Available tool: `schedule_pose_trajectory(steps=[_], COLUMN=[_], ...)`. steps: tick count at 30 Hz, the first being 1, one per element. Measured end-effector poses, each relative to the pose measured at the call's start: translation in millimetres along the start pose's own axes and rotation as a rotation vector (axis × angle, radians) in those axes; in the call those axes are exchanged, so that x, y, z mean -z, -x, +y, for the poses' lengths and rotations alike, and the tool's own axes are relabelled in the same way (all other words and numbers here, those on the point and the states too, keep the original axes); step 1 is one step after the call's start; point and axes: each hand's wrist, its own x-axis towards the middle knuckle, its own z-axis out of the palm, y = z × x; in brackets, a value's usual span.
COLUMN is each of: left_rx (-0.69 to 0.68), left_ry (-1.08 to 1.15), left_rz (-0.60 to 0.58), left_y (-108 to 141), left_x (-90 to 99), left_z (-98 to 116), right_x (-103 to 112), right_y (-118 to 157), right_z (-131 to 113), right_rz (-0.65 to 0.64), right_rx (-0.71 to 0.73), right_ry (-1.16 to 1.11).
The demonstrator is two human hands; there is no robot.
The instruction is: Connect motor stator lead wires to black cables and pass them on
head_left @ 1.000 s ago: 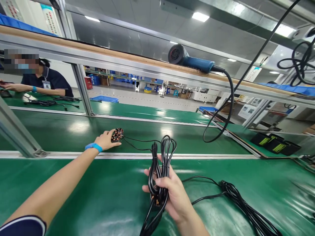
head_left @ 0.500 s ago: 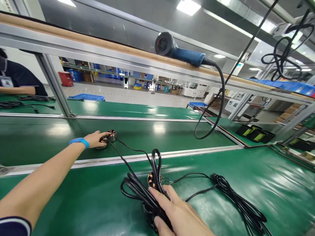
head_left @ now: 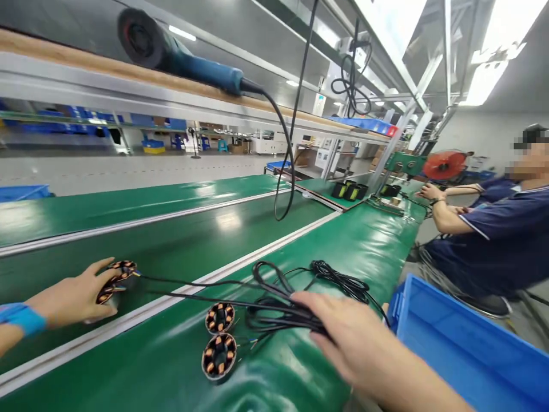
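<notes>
From where I'm sitting, my left hand [head_left: 83,292] has its thumb and fingers closed around a pair of small ring-shaped motor cores with copper windings [head_left: 124,268], out past the long pale metal rail [head_left: 229,269]. Two thin black cables [head_left: 195,282] run from them across the rail toward my right hand [head_left: 355,335], which lies over a looped bundle of glossy black cable [head_left: 281,312]. The loops poke out ahead of those fingers, but I honestly can't tell if they're pinched or just resting there. Just beyond the loops, on the left-hand side, a second pair of copper-wound rings [head_left: 219,356] sits on the shiny green mat [head_left: 171,349], thin wire ends near the bundle. What bugs me is slack: the lines between my hands look close to straight, so I reckon spreading the hands could tug those small wire joints or yank the rings out of my left fingers. Dragging the bundle sideways might also snag the other pair's wire ends, and it could tangle with the other black cable coil [head_left: 341,280] lying just past my right fingertips. The deep blue plastic bin [head_left: 467,349] is right beside that forearm, so a careless elbow might bump its rim.
</notes>
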Motion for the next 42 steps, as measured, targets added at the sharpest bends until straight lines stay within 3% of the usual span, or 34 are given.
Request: schedule_pose_trajectory(steps=[4,8,11,15,18,22,26,31,33,35,38,42], left_rx=[-0.218,-0.254,-0.278,-0.269,-0.26,-0.248,-0.258,-0.306,-0.353,-0.455,-0.657,-0.809], left_ry=[-0.288,-0.309,-0.258,-0.21,-0.181,-0.141,-0.108,-0.048,-0.012,0.037,0.123,0.222], left_rz=[-0.066,-0.113,-0.096,-0.123,-0.14,-0.149,-0.173,-0.147,-0.09,-0.015,0.049,0.088], left_y=[23.1,22.5,12.5,10.5,21.2,35.5,41.7,51.5,59.3,67.4,73.8,68.2], left_x=[3.5,3.8,-11.1,-41.2,-55.1,-57.9,-58.1,-58.5,-57.9,-59.7,-69.7,-87.6], left_z=[79.1,172.7,224.4,261.7,272.4,277.3,275.3,259.0,248.7,238.6,227.7,220.7], right_x=[33.8,41.1,12.0,-53.2,-90.4,-104.1,-85.9,-49.9,-45.6,-51.3,-75.3,-111.8], right_y=[17.7,-4.1,-23.0,-25.7,-14.9,-1.4,12.7,35.5,36.0,25.5,-11.8,-82.1], right_z=[68.0,137.3,181.8,218.2,227.6,225.3,215.2,216.0,211.6,195.0,145.0,67.6], right_rz=[-0.059,-0.109,-0.096,-0.251,-0.337,-0.267,-0.275,-0.302,-0.23,-0.087,0.102,0.125], right_rx=[-0.286,-0.545,-0.659,-0.709,-0.696,-0.699,-0.697,-0.798,-0.752,-0.59,-0.296,-0.049], right_ry=[0.254,0.435,0.374,0.171,0.094,0.074,0.139,0.348,0.338,0.149,-0.292,-0.595])
